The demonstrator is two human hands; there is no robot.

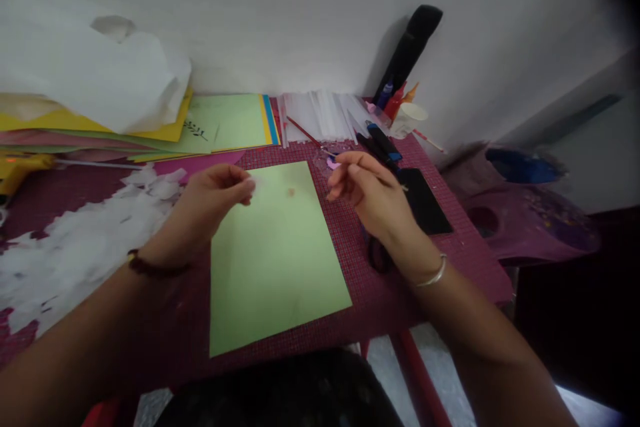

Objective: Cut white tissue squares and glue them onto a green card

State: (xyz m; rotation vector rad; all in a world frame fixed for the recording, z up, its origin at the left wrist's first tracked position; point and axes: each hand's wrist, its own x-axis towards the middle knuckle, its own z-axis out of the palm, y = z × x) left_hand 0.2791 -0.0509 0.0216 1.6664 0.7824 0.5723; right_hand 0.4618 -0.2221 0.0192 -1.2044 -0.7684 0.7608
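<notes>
My left hand point(225, 190) is closed in a pinch above the upper left of a light green sheet point(275, 267). A small, pale scrap of white paper point(257, 181) shows faintly at its fingertips. A small brownish spot point(291, 193) marks the sheet near its top. To the right of the sheet, my right hand point(367, 190) hovers with fingers loosely curled and apart; I see nothing held in it. Just beyond its fingertips, a thin red-handled paintbrush point(305, 131) slants over a small clear dish point(331, 153) with pink in it.
White paper scraps point(95, 233) lie heaped at the left, near a yellow glue gun point(20, 170). Coloured sheets point(230, 120) and clear sticks point(320, 113) line the wall. A cutter point(384, 140), black pad point(425, 200) and paint tubes point(397, 100) stand right; a purple chair point(530, 220) is beyond.
</notes>
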